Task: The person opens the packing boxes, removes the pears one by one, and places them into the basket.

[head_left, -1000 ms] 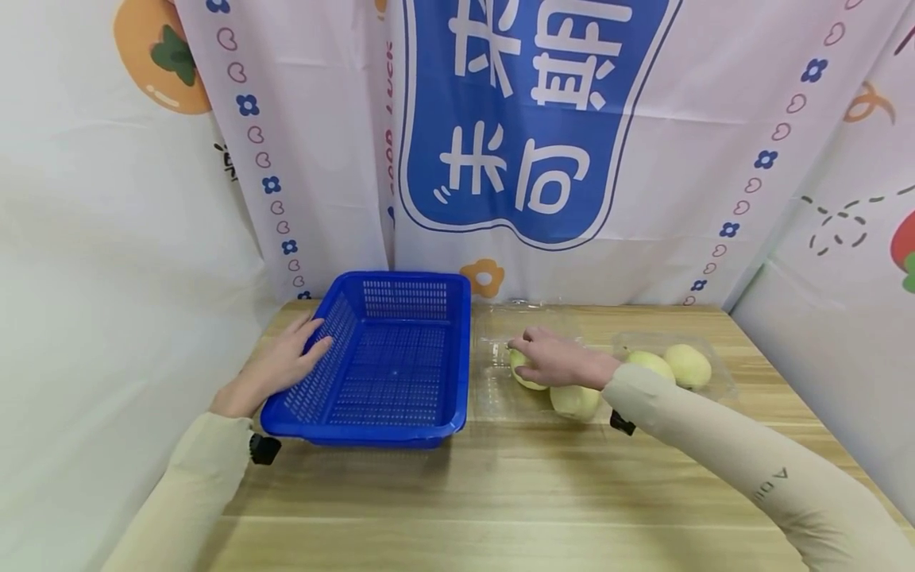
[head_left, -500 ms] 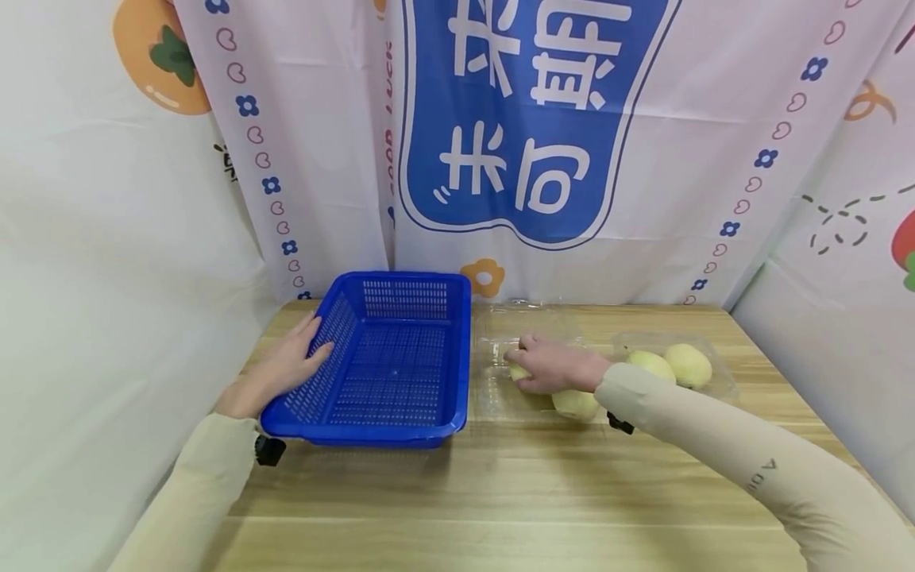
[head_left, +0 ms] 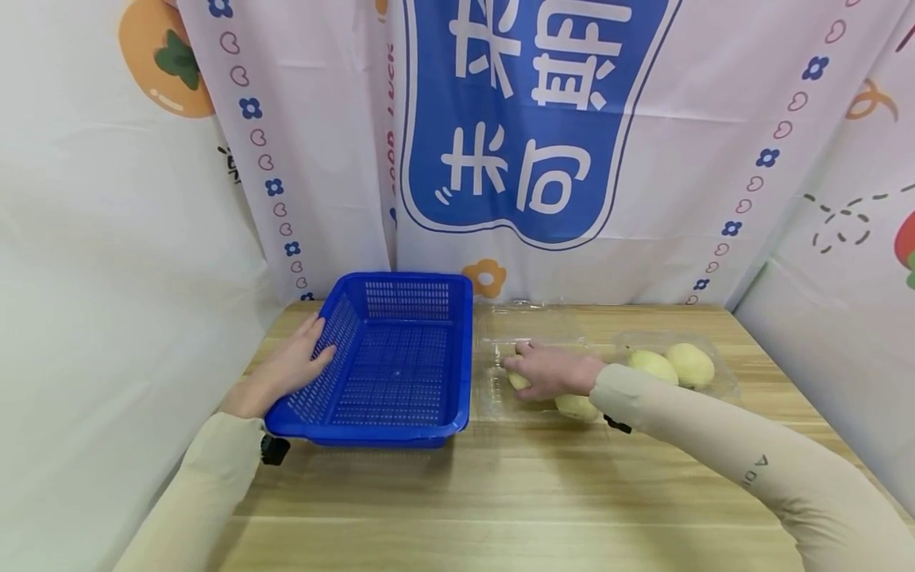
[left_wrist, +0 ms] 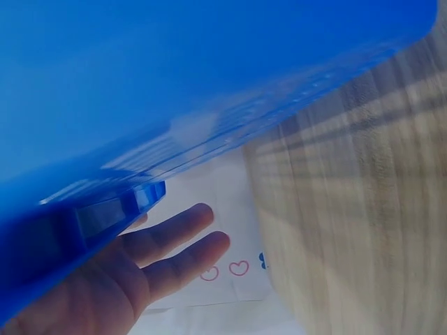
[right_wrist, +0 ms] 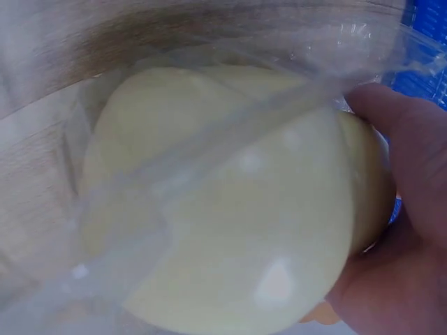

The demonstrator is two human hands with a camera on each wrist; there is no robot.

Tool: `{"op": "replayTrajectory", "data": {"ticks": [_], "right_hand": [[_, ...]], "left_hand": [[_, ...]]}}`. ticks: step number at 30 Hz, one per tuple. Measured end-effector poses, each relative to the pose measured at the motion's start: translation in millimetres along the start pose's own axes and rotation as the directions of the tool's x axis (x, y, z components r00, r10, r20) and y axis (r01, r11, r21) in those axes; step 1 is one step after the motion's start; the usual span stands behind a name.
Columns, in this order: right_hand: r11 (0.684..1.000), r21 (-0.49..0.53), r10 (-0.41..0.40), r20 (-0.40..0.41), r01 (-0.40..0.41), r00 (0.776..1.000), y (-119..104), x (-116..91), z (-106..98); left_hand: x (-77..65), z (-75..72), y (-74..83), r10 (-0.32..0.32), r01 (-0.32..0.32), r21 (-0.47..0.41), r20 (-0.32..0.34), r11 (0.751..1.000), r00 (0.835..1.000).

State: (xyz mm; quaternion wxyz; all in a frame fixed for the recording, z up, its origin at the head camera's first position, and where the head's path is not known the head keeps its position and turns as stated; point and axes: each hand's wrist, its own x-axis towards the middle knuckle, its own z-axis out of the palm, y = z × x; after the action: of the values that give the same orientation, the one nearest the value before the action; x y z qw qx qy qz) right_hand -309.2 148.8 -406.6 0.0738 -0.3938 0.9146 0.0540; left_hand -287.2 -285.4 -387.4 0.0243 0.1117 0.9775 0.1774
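A blue plastic basket (head_left: pixel 396 373) with slotted walls stands on the left of the table. My left hand (head_left: pixel 289 365) rests on its left rim, the thumb reaching over the inner side; straight fingers show beside the rim in the left wrist view. My right hand (head_left: pixel 550 370) holds a pale yellow pear (head_left: pixel 519 381) inside a clear plastic clamshell box (head_left: pixel 493 401), fingers and thumb around it. A second pear (head_left: pixel 576 407) lies in the same box, nearer me. It fills much of the right wrist view, with the held pear (right_wrist: pixel 374 178) partly hidden behind it.
Another clear box (head_left: pixel 725 383) at the right holds two pears (head_left: pixel 689 365), one partly hidden by my right sleeve. The open box's lid (head_left: pixel 532 319) lies toward the back curtain (head_left: pixel 343 230). Wooden tabletop (head_left: pixel 457 500) stretches across the front.
My right hand has lowered slightly toward me over the pear, its fingers closing round it. My left hand stays at the basket's rim, almost unmoved.
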Motion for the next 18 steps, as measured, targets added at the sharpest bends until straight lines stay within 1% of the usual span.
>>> {"op": "replayTrajectory", "data": {"ticks": [4, 8, 12, 15, 18], "right_hand": [[1.000, 0.019, -0.003, 0.000, 0.003, 1.000, 1, -1, 2], [0.998, 0.057, -0.021, -0.042, 0.023, 0.999, 3, 0, 0], [0.996, 0.076, -0.041, -0.061, 0.045, 0.997, 4, 2, -6], [0.996, 0.076, -0.050, -0.078, 0.056, 0.996, 5, 3, -12], [0.994, 0.077, -0.063, -0.112, 0.072, 0.992, 6, 5, -18]], "left_hand": [[-0.4, 0.6, 2.6, 0.010, -0.010, -0.015, 0.012, 1.000, 1.000], [0.2, -0.9, 2.8, 0.014, -0.013, -0.057, 0.011, 0.998, 1.000], [0.9, -3.0, 0.5, 0.010, -0.010, -0.109, 0.006, 0.994, 1.000], [1.1, -3.9, -1.6, 0.011, -0.011, -0.109, 0.002, 0.994, 1.000], [1.3, -4.3, -3.2, 0.019, -0.019, -0.083, 0.000, 0.996, 1.000]]}}
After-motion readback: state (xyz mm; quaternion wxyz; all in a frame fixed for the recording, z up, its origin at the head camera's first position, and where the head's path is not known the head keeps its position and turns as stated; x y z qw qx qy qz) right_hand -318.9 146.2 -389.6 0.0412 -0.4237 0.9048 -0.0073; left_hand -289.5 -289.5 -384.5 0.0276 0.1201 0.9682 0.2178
